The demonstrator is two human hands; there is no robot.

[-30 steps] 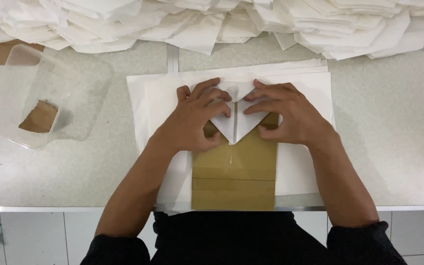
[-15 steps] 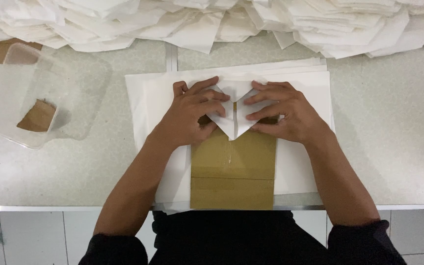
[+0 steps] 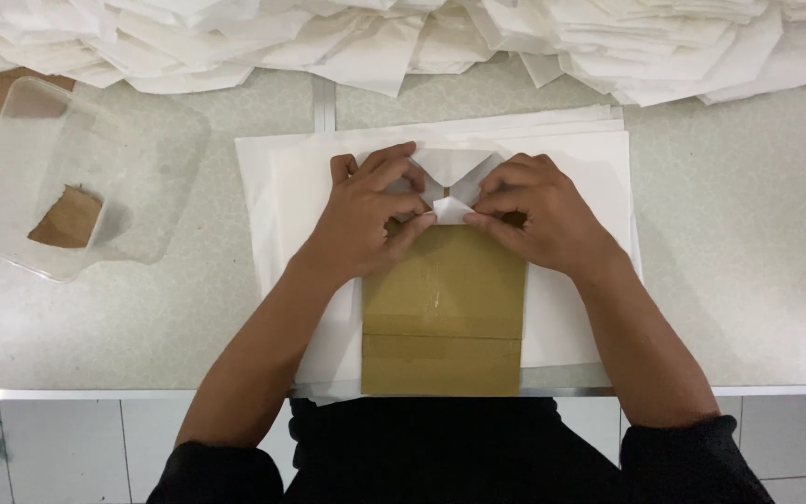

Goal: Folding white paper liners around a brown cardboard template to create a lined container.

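Observation:
A brown cardboard rectangle lies on a stack of white paper sheets at the table's near edge. White paper is folded over the cardboard's far end into a pointed flap. My left hand and my right hand meet over that flap, fingertips pinching its small tip at the cardboard's top edge. A larger white folded triangle shows just beyond my fingers.
A long heap of folded white paper pieces runs along the table's far side. A clear plastic container with a brown scrap inside stands at the left. The table's metal front edge runs below.
Both hands have moved closer together and curled in. The white flaps that lay spread under my palms are now folded down to a small tip pinched between my fingertips.

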